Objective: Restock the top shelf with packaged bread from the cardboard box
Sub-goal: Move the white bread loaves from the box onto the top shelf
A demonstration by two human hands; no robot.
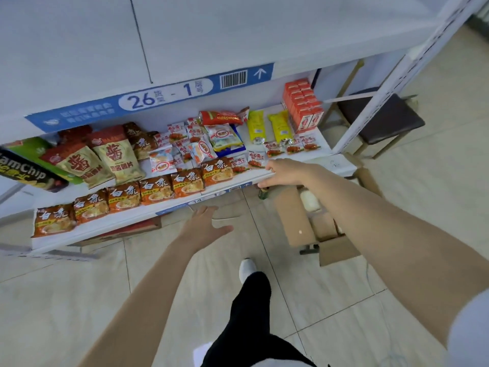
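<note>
An open cardboard box [296, 215] stands on the floor to the right of the shelf unit, with a pale packaged bread [310, 201] showing inside it. The top shelf [79, 49] is a bare white surface at the top of the view. My right hand [283, 172] reaches forward with relaxed fingers above the box, at the front edge of the lower shelf [127, 221], and holds nothing. Straight-fingered and empty, my left hand [205, 223] hovers in front of that shelf's edge.
The lower shelf carries orange noodle packets [156, 190], chip bags [116, 157], small snack packs [222, 136], yellow packets [255, 125] and red cartons [303, 104]. A dark stool [381, 117] stands behind the rack's upright post [370, 102]. My leg and white shoe [247, 268] are on the tiled floor.
</note>
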